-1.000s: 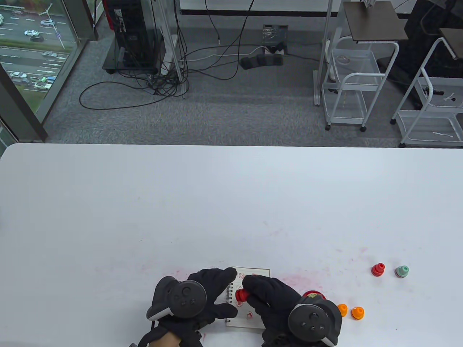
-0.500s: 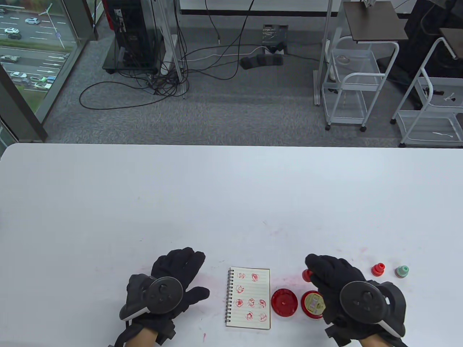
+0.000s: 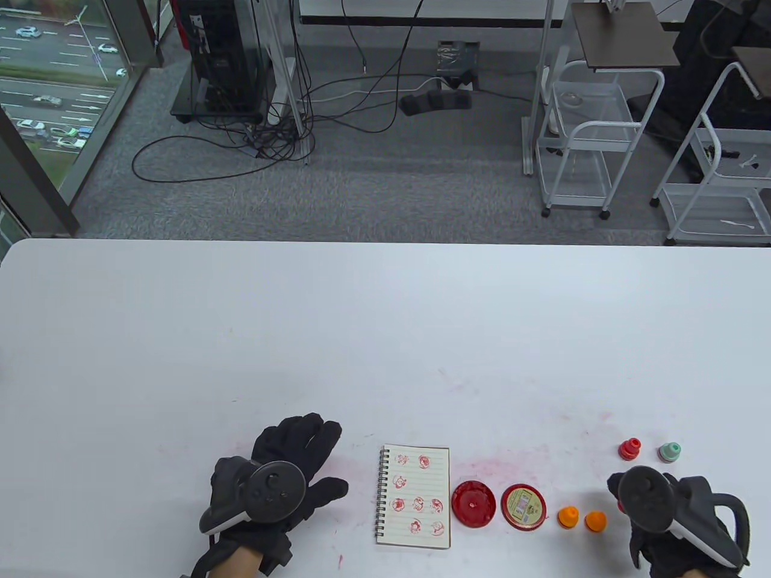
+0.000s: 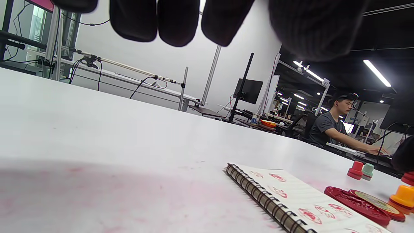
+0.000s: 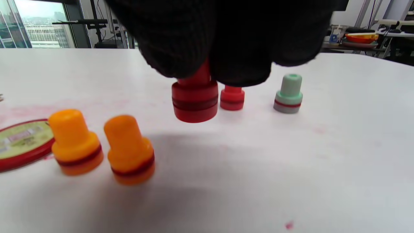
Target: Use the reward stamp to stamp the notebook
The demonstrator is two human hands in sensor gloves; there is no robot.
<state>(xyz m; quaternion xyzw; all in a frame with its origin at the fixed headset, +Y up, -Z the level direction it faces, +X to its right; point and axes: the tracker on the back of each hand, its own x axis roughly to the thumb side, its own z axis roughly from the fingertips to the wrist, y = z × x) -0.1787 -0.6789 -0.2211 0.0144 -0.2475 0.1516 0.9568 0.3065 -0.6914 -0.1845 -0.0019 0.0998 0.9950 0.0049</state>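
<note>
The spiral notebook [image 3: 415, 497] lies open on the table near the front edge, with several red stamp prints on its page; it also shows in the left wrist view [image 4: 291, 200]. My left hand [image 3: 319, 463] rests flat on the table to the left of the notebook, fingers spread, holding nothing. My right hand [image 3: 620, 494] is at the front right, right of the orange stamps. It grips a red reward stamp [image 5: 195, 100] by its handle, face down, just above the table. The tracker hides most of that stamp in the table view.
A red ink pad lid [image 3: 473, 504] and the ink pad tin [image 3: 523, 507] lie right of the notebook. Two orange stamps [image 3: 568, 516] [image 3: 595, 521] stand beside them. A red stamp [image 3: 629, 448] and a green stamp [image 3: 669, 451] stand farther back. Pink ink smears mark the table.
A second ago both hands were at the notebook with the red stamp on the page. The left hand drew back left; the right hand carried the stamp far right, past the orange stamps.
</note>
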